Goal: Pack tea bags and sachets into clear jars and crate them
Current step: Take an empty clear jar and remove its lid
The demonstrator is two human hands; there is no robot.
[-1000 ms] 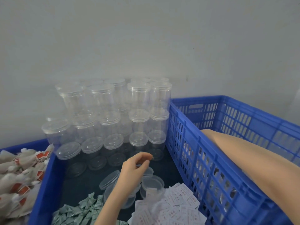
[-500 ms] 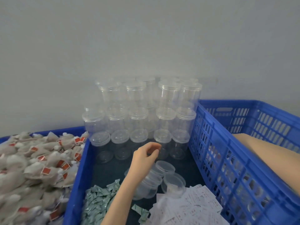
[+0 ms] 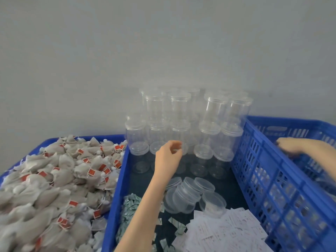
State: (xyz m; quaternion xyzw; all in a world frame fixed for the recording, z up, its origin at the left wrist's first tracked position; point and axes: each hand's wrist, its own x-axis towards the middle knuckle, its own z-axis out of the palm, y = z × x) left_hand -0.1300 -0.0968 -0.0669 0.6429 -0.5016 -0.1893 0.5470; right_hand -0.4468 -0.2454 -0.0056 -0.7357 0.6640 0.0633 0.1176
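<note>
Grey wall (image 3: 163, 42) (bare) behind jars (image 3: 181, 115)

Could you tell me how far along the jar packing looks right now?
Done: nothing visibly; the stacked clear jars look empty. In hand: the left hand reaches at the jars, the right hand is inside the blue crate. Left: the tea bags and white sachets lie unpacked.

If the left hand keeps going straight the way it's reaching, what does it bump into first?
Most likely the stacked clear jars right in front of it. The left hand points up and away toward that stack, its fingers already at a bottom-row jar's lid. Depth is hard to judge, so I can't tell whether they touch.
</note>
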